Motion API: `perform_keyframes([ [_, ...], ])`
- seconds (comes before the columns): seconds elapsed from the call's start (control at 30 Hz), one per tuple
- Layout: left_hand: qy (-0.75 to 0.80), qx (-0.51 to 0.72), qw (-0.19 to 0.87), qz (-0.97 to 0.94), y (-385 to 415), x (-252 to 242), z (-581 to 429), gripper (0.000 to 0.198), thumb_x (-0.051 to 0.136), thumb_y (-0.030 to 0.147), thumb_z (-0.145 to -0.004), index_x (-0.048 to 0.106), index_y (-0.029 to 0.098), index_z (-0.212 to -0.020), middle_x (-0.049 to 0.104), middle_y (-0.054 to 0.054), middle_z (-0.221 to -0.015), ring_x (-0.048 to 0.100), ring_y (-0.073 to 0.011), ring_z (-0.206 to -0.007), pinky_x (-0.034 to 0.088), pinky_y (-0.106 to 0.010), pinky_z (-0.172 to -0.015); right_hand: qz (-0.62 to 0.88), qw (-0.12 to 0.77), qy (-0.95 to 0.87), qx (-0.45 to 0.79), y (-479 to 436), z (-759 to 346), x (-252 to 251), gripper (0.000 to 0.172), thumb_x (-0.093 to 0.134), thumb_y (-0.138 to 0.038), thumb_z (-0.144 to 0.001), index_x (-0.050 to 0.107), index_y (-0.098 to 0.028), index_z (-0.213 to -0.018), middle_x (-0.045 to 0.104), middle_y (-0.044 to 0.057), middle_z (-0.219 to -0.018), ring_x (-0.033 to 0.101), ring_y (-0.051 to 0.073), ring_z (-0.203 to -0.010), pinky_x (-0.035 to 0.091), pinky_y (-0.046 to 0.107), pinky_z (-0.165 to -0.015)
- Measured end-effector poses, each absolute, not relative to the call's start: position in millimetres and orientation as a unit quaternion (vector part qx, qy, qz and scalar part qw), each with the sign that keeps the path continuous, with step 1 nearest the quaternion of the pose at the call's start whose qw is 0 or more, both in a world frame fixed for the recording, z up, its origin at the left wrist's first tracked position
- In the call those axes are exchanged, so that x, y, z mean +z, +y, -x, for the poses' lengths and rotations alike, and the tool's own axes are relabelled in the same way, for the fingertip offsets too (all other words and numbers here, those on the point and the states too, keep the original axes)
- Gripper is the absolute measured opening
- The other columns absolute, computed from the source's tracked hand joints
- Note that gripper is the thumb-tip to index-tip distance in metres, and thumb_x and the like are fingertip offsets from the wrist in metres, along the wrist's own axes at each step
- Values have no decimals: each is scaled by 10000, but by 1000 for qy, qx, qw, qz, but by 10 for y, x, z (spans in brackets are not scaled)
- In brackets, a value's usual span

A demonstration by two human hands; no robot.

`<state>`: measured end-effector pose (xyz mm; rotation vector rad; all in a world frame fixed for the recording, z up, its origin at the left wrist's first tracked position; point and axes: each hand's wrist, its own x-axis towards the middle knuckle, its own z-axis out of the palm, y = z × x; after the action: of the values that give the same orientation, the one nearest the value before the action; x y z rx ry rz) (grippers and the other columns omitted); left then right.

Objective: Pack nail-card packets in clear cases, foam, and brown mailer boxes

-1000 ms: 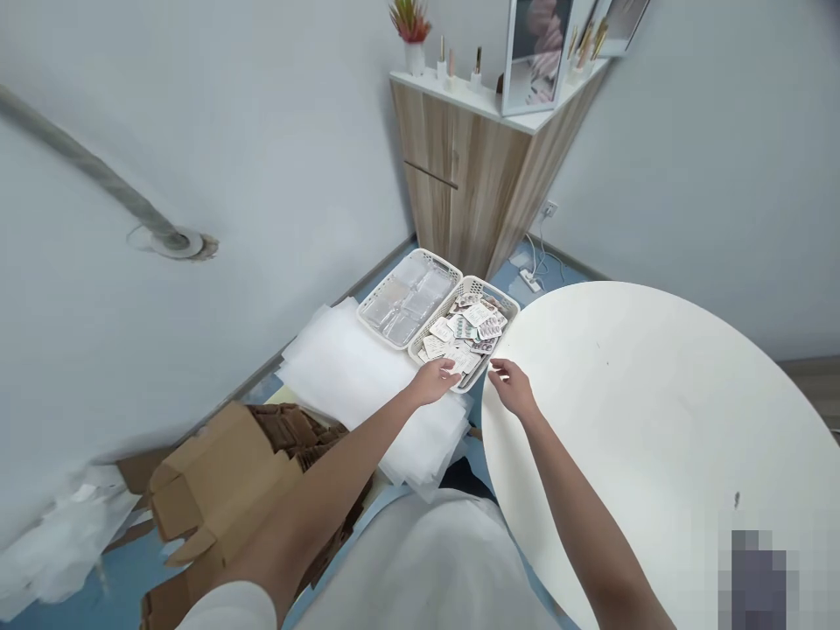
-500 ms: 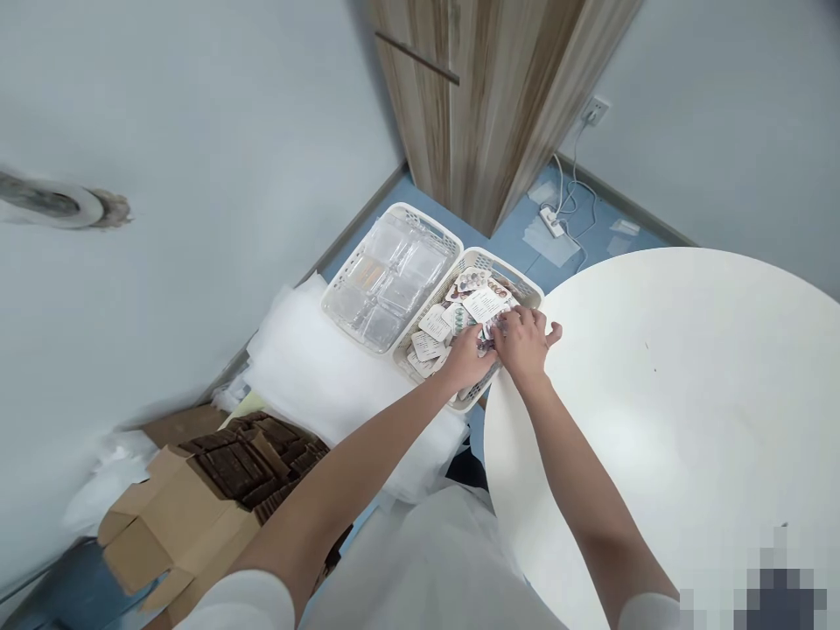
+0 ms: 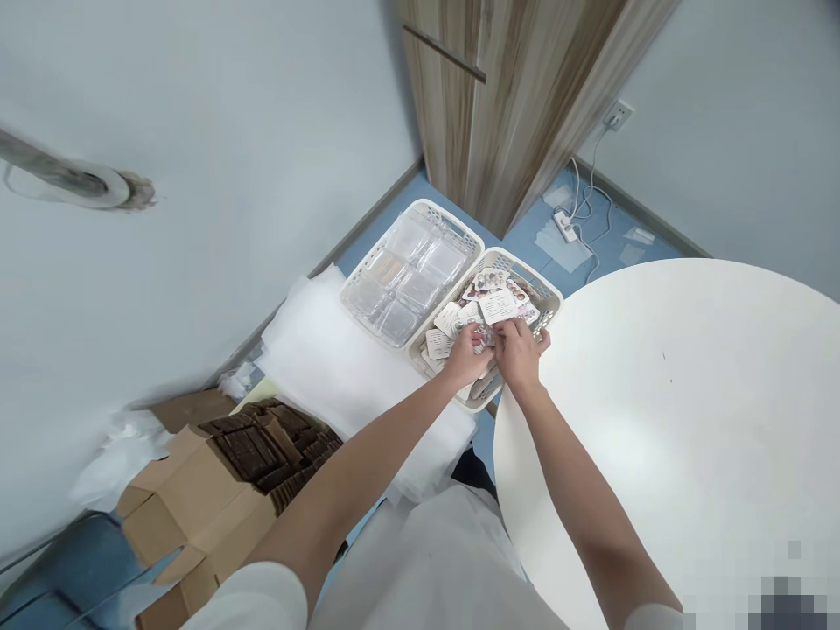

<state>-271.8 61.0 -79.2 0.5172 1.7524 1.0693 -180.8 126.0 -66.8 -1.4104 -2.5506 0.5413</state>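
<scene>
Both hands are over a white plastic basket (image 3: 555, 302) filled with small printed cards (image 3: 499, 306), some carrying rows of round coloured pieces. My left hand (image 3: 467, 359) is closed in a pinch at the edge of a small clear plastic pack (image 3: 485, 334). Against the other side of that pack, my right hand (image 3: 518, 357) has its fingers bent and closed on it, little finger out near the basket rim. The pack's contents are too small to tell. Fingers partly hide the cards beneath.
A second white basket (image 3: 347, 295) holds clear plastic boxes, left of the first. White foam sheets (image 3: 308, 328) lie nearer me. An open carton (image 3: 190, 494) contains dark brown packs. A round white table (image 3: 656, 420) stands at right; a wooden cabinet (image 3: 499, 105) and power strip (image 3: 564, 226) are behind.
The view has swung slightly, shifting the scene rightward. My fingers have drawn in around the clear pack, which shows between them. My right hand is less spread than before.
</scene>
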Motion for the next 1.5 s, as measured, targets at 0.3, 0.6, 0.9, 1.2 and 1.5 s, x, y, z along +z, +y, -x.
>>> perform_keyframes([
  [0.3, 753, 454, 401, -258, 200, -522, 2883, 429, 593, 185, -697, 486, 185, -1112, 516, -104, -1140, 533, -189, -940, 446, -301, -738, 442, 209, -797, 354, 1027, 1728, -351, 232, 433, -256, -787, 520, -194, -992, 586, 73, -959, 529, 189, -821, 406, 330, -731],
  [0.6, 671, 529, 431, -289, -419, -11, 2633, 374, 598, 245, -706, 542, 163, -1067, 583, -43, -866, 556, -105, -668, 448, -251, -652, 443, 291, -636, 561, 367, 1246, 192, 321, 591, -345, -683, 531, -195, -961, 588, 46, -899, 554, 140, -678, 467, 319, -653],
  [0.9, 537, 524, 611, -250, -1189, 257, 1899, 201, 619, 324, -692, 597, 148, -787, 607, -18, -715, 544, -82, -584, 441, -239, -625, 503, 375, -518, 581, -704, 406, 425, 368, 647, -370, -653, 531, -218, -967, 577, 37, -890, 572, 145, -707, 481, 323, -668],
  [1.2, 486, 414, 728, -251, -1429, 238, 1235, 267, 678, 361, -639, 578, 149, -766, 634, -38, -761, 616, -129, -687, 439, -275, -718, 559, 432, -449, 547, -1305, -418, 467, 265, 617, -383, -671, 579, -185, -845, 608, 21, -741, 545, 128, -638, 454, 303, -616],
  [1.5, 511, 298, 710, -381, -1305, 191, 602, 282, 616, 391, -696, 608, 169, -870, 643, -45, -818, 625, -150, -770, 412, -261, -696, 613, 464, -402, 498, -1437, -1214, 244, 321, 593, -422, -672, 588, -174, -877, 618, 41, -761, 535, 136, -633, 459, 307, -600],
])
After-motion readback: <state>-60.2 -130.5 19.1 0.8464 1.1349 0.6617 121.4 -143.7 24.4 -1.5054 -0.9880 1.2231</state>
